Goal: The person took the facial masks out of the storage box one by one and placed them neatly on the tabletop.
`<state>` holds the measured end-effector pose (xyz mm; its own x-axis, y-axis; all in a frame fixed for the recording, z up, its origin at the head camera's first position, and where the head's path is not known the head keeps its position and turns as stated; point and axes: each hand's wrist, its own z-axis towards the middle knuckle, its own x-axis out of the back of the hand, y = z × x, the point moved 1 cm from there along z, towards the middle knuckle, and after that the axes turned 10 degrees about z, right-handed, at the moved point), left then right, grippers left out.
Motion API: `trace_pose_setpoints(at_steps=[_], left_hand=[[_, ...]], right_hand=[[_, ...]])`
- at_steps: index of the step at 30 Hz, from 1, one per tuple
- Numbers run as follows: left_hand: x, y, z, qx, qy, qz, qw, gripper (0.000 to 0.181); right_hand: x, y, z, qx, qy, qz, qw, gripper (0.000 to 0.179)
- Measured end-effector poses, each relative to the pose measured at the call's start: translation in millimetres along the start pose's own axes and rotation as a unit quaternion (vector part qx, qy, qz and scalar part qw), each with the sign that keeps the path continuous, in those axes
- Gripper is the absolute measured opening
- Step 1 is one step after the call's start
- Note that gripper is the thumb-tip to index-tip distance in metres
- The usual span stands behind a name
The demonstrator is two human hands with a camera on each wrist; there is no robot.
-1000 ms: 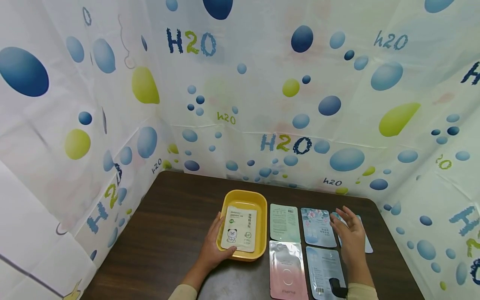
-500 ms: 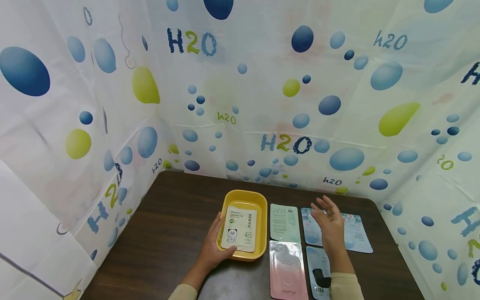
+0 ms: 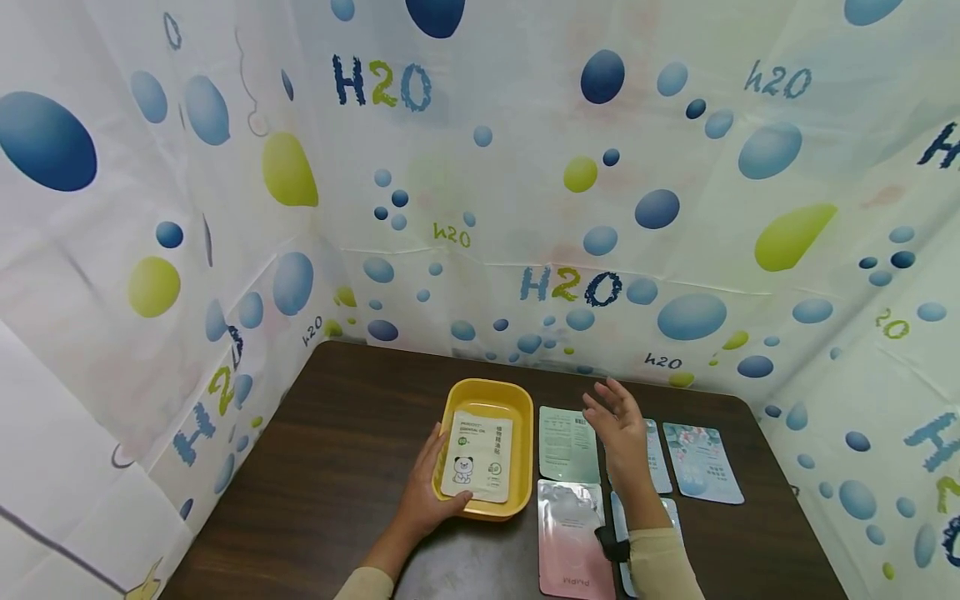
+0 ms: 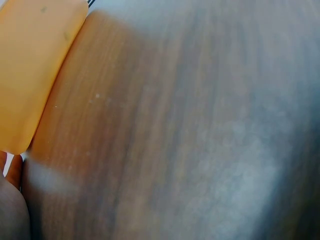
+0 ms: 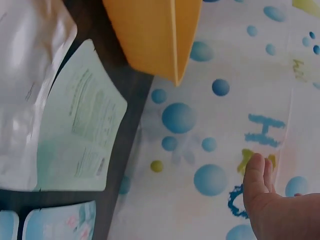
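Observation:
My left hand grips the near left side of a yellow plastic tray, thumb over the front rim. Inside the tray lies a cream packet with a bear drawing. In the left wrist view, the tray's wall rises beside the fingers. My right hand hovers with fingers loosely bent and holds nothing. It is nearest a pale green sachet and partly covers a blue floral sachet. In the right wrist view, that green sachet lies left of the hand.
A silver-pink sachet lies in front of the green one. Beside it, a light blue sachet is mostly under the right forearm. Another floral sachet lies at the right of the brown table. A patterned curtain surrounds the table.
My right hand has moved left, from over the right floral sachet to beside the green one, uncovering both floral sachets in part or whole. The left hand and tray stay put.

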<state>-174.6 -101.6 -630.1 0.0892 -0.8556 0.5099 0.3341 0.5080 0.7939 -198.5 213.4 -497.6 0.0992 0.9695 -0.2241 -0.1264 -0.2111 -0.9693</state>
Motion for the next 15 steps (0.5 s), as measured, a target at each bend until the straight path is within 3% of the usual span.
trace_pose_setpoints(at_steps=[15], left_hand=[[0.0,0.8,0.0,0.0,0.002,-0.003,1.0,0.104]], right_hand=[[-41,12,4.5,-0.002,-0.021,0.047,0.9987,0.063]])
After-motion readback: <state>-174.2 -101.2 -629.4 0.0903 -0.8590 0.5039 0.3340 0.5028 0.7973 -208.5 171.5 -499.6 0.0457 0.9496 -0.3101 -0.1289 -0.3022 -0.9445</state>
